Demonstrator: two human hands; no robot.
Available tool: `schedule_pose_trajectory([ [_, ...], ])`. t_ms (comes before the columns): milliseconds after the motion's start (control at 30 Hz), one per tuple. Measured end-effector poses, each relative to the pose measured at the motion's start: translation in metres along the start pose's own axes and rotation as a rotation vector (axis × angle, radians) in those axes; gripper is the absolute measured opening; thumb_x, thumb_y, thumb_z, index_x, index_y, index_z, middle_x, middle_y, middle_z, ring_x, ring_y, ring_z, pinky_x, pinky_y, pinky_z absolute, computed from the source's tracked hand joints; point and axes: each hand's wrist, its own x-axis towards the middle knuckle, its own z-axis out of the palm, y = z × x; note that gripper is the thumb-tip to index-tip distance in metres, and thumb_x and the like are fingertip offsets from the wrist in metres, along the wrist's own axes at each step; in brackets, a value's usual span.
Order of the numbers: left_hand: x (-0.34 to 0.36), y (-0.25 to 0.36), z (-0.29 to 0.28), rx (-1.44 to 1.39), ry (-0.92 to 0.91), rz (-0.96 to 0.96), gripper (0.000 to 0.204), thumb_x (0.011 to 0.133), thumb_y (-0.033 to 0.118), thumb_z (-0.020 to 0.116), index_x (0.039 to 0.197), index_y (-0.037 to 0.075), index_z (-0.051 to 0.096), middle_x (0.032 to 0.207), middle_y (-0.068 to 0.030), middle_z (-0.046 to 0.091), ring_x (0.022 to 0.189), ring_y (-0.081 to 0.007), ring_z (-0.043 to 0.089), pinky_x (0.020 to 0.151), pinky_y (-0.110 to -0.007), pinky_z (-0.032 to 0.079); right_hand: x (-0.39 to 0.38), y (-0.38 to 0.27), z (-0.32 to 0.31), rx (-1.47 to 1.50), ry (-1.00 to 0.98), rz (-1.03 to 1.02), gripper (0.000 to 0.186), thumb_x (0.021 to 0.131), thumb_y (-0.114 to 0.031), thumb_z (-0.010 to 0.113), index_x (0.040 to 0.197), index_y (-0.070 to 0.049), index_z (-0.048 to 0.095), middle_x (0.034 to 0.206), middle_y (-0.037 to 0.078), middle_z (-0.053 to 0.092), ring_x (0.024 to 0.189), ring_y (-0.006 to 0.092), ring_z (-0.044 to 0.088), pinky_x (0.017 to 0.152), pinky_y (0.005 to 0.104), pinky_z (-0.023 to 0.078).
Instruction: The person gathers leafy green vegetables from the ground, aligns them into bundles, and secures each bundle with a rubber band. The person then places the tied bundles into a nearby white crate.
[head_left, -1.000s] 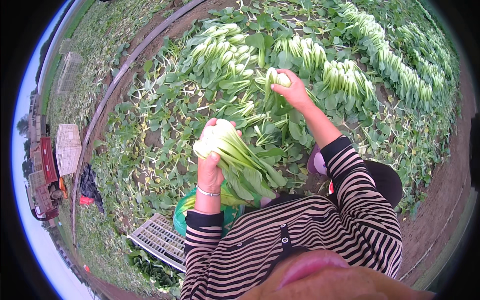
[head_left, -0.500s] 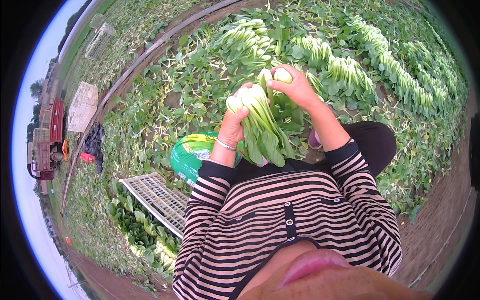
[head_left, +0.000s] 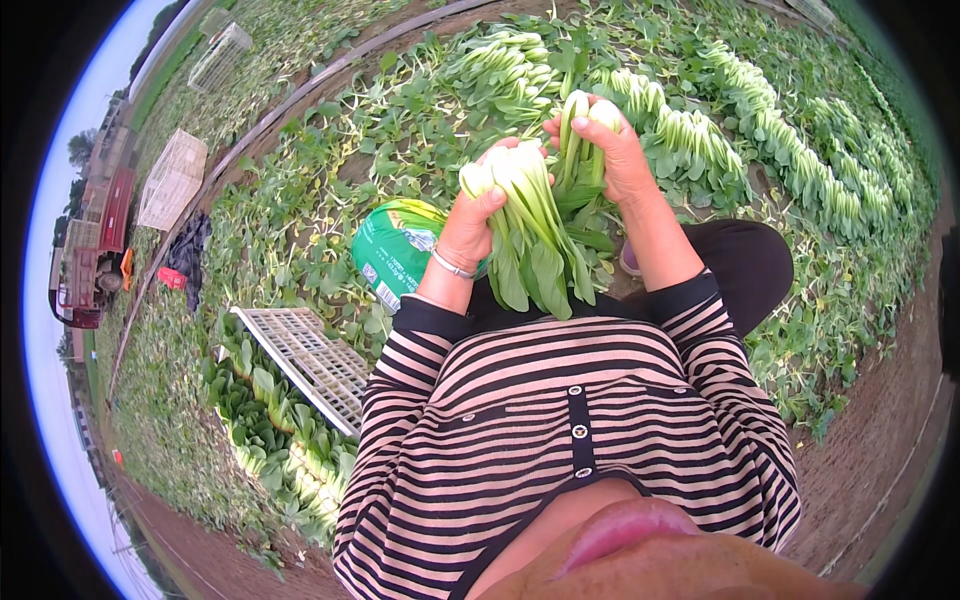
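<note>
My left hand (head_left: 462,232) is closed round a bunch of several bok choy (head_left: 532,225), pale stem ends up and green leaves hanging down. Just right of it and a little farther off, my right hand (head_left: 624,165) grips a smaller clutch of bok choy (head_left: 572,165), the thumb pressed against the stems. The two clutches are close together, their leaves overlapping in part. Behind my hands lies a heap of bok choy (head_left: 505,72) on the ground. More bok choy (head_left: 690,140) are laid side by side to its right.
A green plastic bag (head_left: 385,255) sits left of my knees. Nearer stands a white slatted crate (head_left: 312,362), with packed bok choy (head_left: 275,425) beside it. A pale crate (head_left: 172,182), a red truck (head_left: 112,225) and a long dark hose (head_left: 330,75) are farther left. Leaf scraps cover the soil.
My right hand has moved up and slightly right, with its bok choy now held more apart from the left bunch. The left hand has shifted slightly and keeps its bunch.
</note>
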Motion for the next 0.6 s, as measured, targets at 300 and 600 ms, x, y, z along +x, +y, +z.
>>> schedule_pose_trajectory([
  [300, -0.002, 0.01, -0.023, 0.183, 0.161, 0.076, 0.085, 0.075, 0.013, 0.084, 0.146, 0.005, 0.037, 0.131, -0.006, 0.054, 0.12, -0.0185, 0.054, 0.105, -0.033, 0.044, -0.012, 0.004, 0.026, -0.681, -0.088, -0.109, 0.054, 0.082, -0.033, 0.082, 0.125, -0.004, 0.062, 0.115, 0.005, 0.063, 0.105, 0.0138, 0.058, 0.094, 0.029, 0.046],
  [600, 0.014, 0.006, -0.04, 0.335, 0.26, 0.184, 0.085, 0.077, 0.006, 0.082, 0.147, 0.004, 0.034, 0.135, -0.0088, 0.049, 0.123, -0.02, 0.053, 0.105, -0.033, 0.045, 0.0, 0.038, 0.039, -1.004, -0.11, -0.264, 0.071, 0.093, -0.054, 0.06, 0.139, -0.002, 0.047, 0.128, 0.02, 0.061, 0.117, 0.0343, 0.06, 0.101, 0.0397, 0.045],
])
